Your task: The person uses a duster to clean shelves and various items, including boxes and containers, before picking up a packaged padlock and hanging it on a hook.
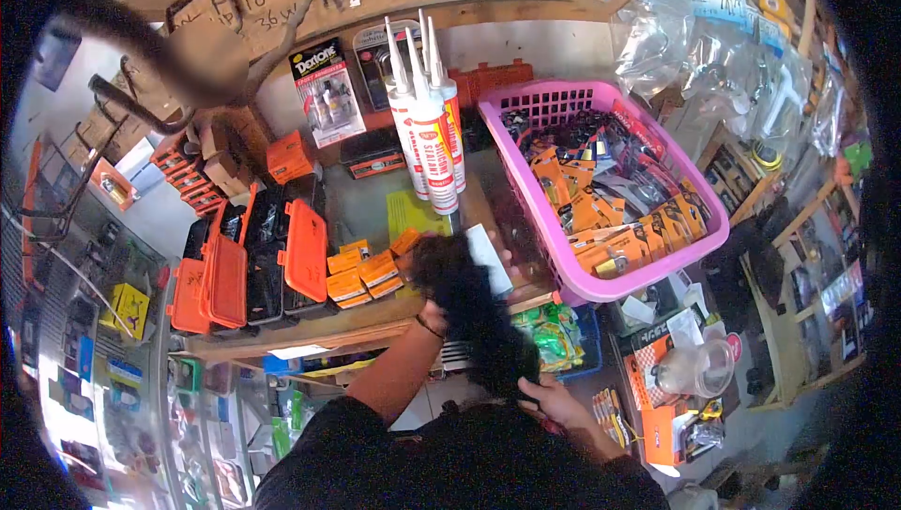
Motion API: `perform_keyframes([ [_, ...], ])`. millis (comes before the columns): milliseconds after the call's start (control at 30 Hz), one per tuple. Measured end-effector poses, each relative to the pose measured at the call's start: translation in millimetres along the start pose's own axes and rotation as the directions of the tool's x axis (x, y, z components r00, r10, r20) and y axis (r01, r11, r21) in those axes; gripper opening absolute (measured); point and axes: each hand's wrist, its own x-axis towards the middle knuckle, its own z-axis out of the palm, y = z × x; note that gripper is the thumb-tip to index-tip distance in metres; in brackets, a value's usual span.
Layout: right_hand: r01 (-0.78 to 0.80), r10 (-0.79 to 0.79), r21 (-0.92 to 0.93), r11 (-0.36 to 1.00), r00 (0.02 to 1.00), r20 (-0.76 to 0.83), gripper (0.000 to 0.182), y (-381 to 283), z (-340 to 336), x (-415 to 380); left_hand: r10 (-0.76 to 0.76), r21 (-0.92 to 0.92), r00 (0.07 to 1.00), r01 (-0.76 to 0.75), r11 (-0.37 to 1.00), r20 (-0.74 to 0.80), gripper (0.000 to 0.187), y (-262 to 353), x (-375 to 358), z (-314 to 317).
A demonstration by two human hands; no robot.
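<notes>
A black fluffy duster (488,322) slants across the middle, over the front edge of the wooden counter. My right hand (552,400) is closed around its lower end, close to my body. My left hand (430,316) reaches in from the left, mostly covered by the duster. It holds a white box (488,259), with fingertips showing along the box's right side. Small orange boxes (364,275) lie left of my left hand. Beyond the duster, several silicone sealant tubes (429,144) stand upright with their nozzles up.
A pink basket (648,282) full of orange and dark packets sits on the right. Black cases with orange lids (305,247) stand at the left. Plastic bags (657,41) hang at upper right, and metal hooks (141,106) jut out at upper left.
</notes>
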Motion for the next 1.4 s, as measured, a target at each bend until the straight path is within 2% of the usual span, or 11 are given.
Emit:
perform_keyframes([
  [67, 0.052, -0.051, 0.132, 0.990, 0.999, -0.010, 0.026, 1, -3, 3, 0.069, 0.090, 0.994, -0.076, 0.993, 0.081, 0.058, -3, 2, 10],
  [167, 0.095, -0.090, 0.204, 0.974, 0.995, -0.035, 0.023, -4, 2, 5, 0.155, -0.163, 0.897, -0.241, 0.957, -0.414, 0.059, -1, 3, 26],
  [333, 0.074, -0.069, 0.245, 0.967, 0.997, -0.029, 0.024, 4, 8, 10, 0.013, -0.021, 1.000, -0.013, 1.000, -0.016, 0.062, -1, -4, 7],
  [467, 0.077, -0.085, 0.408, 0.910, 0.996, 0.001, 0.022, 8, -3, 15, 0.203, 0.047, 0.900, -0.200, 0.979, -0.385, 0.064, -3, 2, 20],
  [600, 0.008, -0.015, 0.098, 0.995, 0.998, 0.065, 0.030, 12, 0, 17, 0.023, 0.012, 0.995, -0.022, 1.000, -0.093, 0.062, 2, -4, -1],
  [733, 0.125, -0.110, 0.293, 0.948, 0.992, -0.068, 0.026, -1, 3, 14, 0.206, 0.090, 0.878, -0.185, 0.979, -0.432, 0.063, -1, 7, 24],
  [833, 0.083, -0.083, 0.135, 0.987, 0.997, -0.005, 0.022, 9, -1, 20, 0.042, -0.044, 0.989, -0.048, 0.998, -0.142, 0.060, -1, -2, 4],
  [1000, 0.109, -0.109, 0.300, 0.948, 0.994, -0.017, 0.019, -6, -3, 15, 0.114, -0.179, 0.898, -0.207, 0.962, -0.425, 0.061, 2, 5, 17],
  [1200, 0.094, -0.088, 0.093, 0.991, 0.994, -0.064, 0.021, 3, -3, 25, -0.012, 0.009, 0.991, 0.013, 1.000, -0.136, 0.059, 5, -2, 2],
  [1333, 0.052, -0.084, 0.301, 0.952, 0.992, 0.096, 0.021, 1, -7, 23, 0.102, -0.201, 0.878, -0.218, 0.955, -0.467, 0.064, 3, 3, 12],
  [1400, 0.045, -0.038, 0.131, 0.990, 0.998, -0.055, 0.019, 7, 4, 22, 0.001, 0.012, 0.982, 0.001, 1.000, -0.187, 0.064, 5, -1, -2],
])
